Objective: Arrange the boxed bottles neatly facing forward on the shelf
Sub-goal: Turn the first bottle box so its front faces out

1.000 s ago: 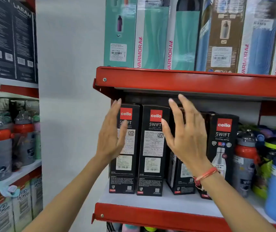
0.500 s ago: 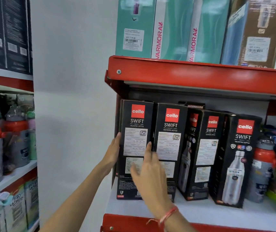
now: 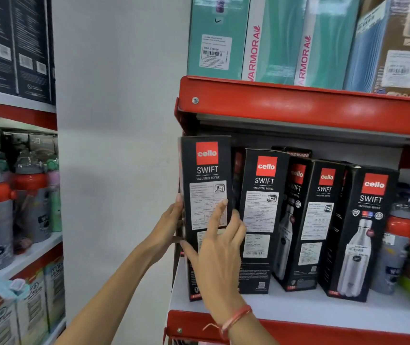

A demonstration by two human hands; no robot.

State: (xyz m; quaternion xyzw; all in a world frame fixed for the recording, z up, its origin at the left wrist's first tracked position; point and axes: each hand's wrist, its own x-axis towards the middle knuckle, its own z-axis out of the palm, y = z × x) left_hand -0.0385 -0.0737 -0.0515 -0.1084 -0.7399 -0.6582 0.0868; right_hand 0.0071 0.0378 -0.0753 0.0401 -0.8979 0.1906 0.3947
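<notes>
Now we clamp leftmost tall black cardboard Cello Swift bottle box (image 3: 207, 195) between left hand (image 3: 167, 226) on side edge and right hand (image 3: 220, 255) on front, at left end of white shelf with red lip (image 3: 323, 312), front forward.

Right hand (image 3: 217, 260) hides leftmost box (image 3: 206, 185) (lower front).

The white shelf (image 3: 298, 310) with a red lip carries five black boxes (image 3: 263, 220): one at the hands (image 3: 220, 260), four to their right, then loose bottles (image 3: 395, 245) furthest right.
</notes>
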